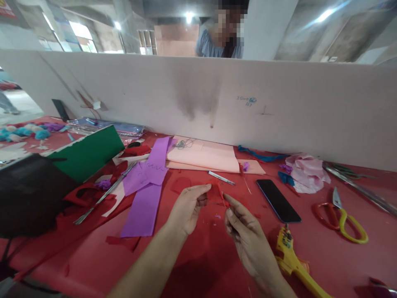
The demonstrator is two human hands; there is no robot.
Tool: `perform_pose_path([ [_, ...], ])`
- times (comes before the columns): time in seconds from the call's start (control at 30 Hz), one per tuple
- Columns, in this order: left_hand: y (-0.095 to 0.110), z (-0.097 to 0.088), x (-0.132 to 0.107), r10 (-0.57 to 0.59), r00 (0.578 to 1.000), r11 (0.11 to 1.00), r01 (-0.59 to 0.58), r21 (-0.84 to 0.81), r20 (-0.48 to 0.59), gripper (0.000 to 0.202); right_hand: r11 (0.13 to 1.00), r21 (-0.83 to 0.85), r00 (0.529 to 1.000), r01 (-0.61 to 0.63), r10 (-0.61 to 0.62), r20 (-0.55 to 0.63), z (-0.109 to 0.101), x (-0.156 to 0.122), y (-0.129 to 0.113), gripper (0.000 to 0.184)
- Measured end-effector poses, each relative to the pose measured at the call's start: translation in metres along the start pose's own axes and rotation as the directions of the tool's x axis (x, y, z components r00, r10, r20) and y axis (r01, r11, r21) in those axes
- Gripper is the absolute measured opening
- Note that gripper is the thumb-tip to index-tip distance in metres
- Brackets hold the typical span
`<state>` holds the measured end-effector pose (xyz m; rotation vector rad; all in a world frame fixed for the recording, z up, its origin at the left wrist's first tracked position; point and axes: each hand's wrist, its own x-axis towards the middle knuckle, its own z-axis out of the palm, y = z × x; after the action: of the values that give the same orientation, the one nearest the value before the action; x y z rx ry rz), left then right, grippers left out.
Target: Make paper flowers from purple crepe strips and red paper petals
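In the head view, my left hand (188,207) pinches a small red piece of paper or thin fabric (214,191) between thumb and fingers. My right hand (243,225), also closed, grips the right edge of that piece together with a thin wire (223,201). Part of the wire seems to run down below the right hand. Red on red makes the outline of the piece hard to make out. Purple strips (143,211) lie left of my left hand. A black phone (278,200) and a yellow glue gun (288,252) lie right of my right hand.
Scissors (341,221) with red and yellow handles lie at the right. Behind are a pen (221,178), pale pink sheets (204,155) and a white partition (139,91). At left stand a green board (89,153) and a black bag (27,194). A person (214,43) is beyond the partition.
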<state>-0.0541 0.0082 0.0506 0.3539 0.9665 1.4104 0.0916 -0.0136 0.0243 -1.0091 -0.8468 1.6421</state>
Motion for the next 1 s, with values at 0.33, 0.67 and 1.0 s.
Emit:
perform_pose_path([
  [0.33, -0.0030, -0.0005, 0.0001, 0.061, 0.987, 0.997, -0.068, 0.040, 0.148, 0.016, 1.000, 0.015, 0.996, -0.009, 0.010, -0.094, -0.0004, 0.0011, 0.0025, 0.047],
  [0.67, -0.0050, -0.0001, 0.0014, 0.001, 0.996, 1.000, 0.000, -0.013, 0.090, 0.012, 0.999, -0.013, 0.995, 0.035, -0.036, -0.088, 0.0005, 0.0015, 0.0057, 0.045],
  [1.0, -0.0084, -0.0002, 0.0034, -0.060, 0.995, 0.995, 0.066, -0.073, 0.073, 0.011, 0.994, 0.110, 0.997, -0.003, 0.012, -0.080, 0.0048, -0.0002, 0.0040, 0.046],
])
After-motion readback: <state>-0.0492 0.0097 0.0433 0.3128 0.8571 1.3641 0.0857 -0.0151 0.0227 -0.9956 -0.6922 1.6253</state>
